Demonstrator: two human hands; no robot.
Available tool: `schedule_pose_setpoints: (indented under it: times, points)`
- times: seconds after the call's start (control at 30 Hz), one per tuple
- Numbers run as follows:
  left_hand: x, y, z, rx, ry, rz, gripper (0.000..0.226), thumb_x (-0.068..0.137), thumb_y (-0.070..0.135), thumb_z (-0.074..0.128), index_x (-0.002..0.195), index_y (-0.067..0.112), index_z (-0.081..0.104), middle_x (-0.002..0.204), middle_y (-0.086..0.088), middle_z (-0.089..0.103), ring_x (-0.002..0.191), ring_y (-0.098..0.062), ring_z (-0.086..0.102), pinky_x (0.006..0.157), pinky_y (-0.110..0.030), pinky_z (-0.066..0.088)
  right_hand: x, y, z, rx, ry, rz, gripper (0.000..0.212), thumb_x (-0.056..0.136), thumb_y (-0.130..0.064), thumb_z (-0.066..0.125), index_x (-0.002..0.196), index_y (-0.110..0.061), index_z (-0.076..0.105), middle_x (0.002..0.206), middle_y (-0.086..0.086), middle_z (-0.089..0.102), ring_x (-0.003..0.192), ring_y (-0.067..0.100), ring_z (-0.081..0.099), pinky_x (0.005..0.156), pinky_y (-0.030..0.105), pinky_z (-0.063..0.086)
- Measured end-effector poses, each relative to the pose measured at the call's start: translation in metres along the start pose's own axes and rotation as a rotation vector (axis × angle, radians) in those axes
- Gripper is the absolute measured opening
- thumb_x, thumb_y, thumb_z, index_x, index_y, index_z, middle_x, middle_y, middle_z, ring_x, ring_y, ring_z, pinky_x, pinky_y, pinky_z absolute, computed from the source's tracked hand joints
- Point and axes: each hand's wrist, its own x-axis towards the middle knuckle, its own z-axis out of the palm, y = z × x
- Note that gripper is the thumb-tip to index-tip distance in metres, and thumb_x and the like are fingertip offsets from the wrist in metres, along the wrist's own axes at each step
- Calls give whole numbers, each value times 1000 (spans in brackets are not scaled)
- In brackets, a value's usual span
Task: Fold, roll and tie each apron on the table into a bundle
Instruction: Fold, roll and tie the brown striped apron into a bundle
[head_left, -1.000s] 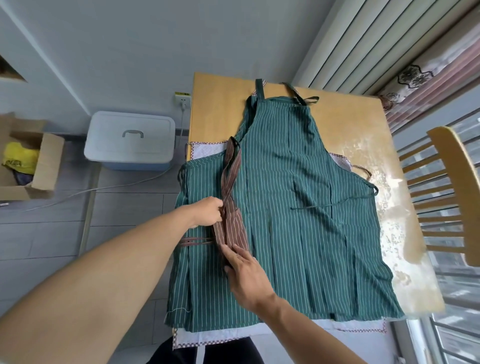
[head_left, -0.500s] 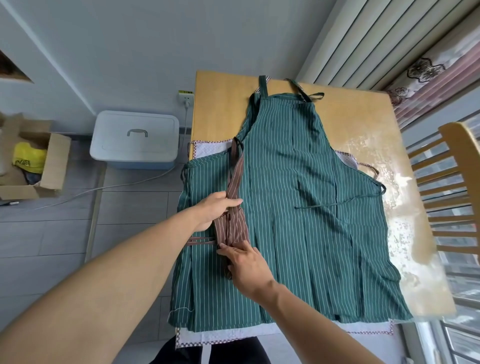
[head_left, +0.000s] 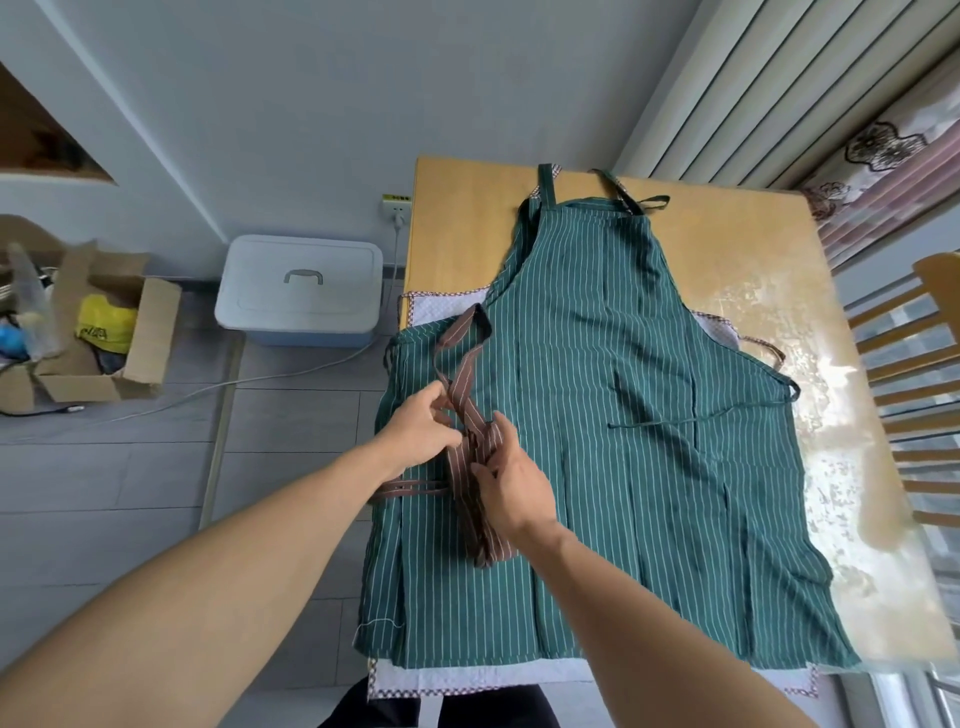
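Both hands, left hand (head_left: 423, 426) and right hand (head_left: 511, 480), grip the soft, limp brown apron (head_left: 475, 499); hold its strap.

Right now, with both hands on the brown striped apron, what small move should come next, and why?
Probably wrap the strap around the brown striped apron. It is already folded narrow on the green striped apron; the left hand pinches its strap while the right hand holds the folded part.

The green striped apron (head_left: 623, 415) hides most of the white quilted apron (head_left: 467, 678); the wooden chair (head_left: 919, 374) is cropped at the frame's right edge.
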Motion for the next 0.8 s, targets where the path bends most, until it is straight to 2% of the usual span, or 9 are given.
schedule_pose_setpoints:
  times: [0.07,0.13,0.2,0.3,0.43,0.53,0.67,0.73,0.8]
  points:
    - [1,-3,0,98,-27,34,69,80,2,79,136,23,43,120,0,58,101,-18,63,70,-22,47,17,1,-7,21,-65,28,47,103,-27,53,146,-29,34,102,1,72,85,24,71,75,48,59]
    - [3,-9,1,178,-30,31,50,82,8,81,119,22,51,113,1,62,93,-19,66,81,-34,55,30,3,-17,150,-139,59,29,103,-24,55,131,-26,47,90,2,70,76,22,71,71,48,60]
    - [6,-17,3,198,10,44,30,81,12,83,102,18,63,100,3,69,88,-18,69,89,-43,57,36,5,-27,288,-196,26,14,104,-20,57,116,-22,53,88,3,70,75,21,72,72,44,59]
    - [9,-20,5,180,53,68,25,78,10,85,94,20,69,90,3,72,86,-15,70,88,-42,59,39,16,-37,554,-262,5,6,102,-17,60,101,-18,55,87,1,73,78,19,71,77,42,58]
    - [14,-15,10,182,48,80,23,75,11,87,88,22,73,86,4,73,82,-15,70,83,-38,60,42,29,-45,741,-352,-4,9,103,-12,57,107,-5,54,92,6,72,86,21,70,80,35,56]
    - [19,-12,12,208,43,84,22,76,6,85,86,23,74,84,4,73,80,-15,70,77,-33,61,44,28,-49,785,-409,1,10,103,-14,57,108,-6,55,96,9,72,89,21,72,77,30,57]
    - [24,-7,12,220,45,45,21,79,-2,77,82,18,70,78,0,73,67,-16,72,60,-26,58,53,19,-44,731,-402,62,2,103,-15,57,103,-13,58,93,7,75,79,18,72,62,26,53]
    - [27,-7,12,235,61,30,19,77,2,79,83,17,69,75,-2,73,66,-16,72,61,-29,60,54,13,-39,647,-356,68,11,105,-10,53,110,-19,55,95,4,73,74,15,68,60,23,51]
    - [27,-7,12,237,66,11,17,76,4,80,82,15,69,76,-3,74,70,-19,74,68,-35,62,48,13,-31,482,-270,13,25,105,-6,50,122,-23,43,101,2,72,77,13,67,65,21,53]
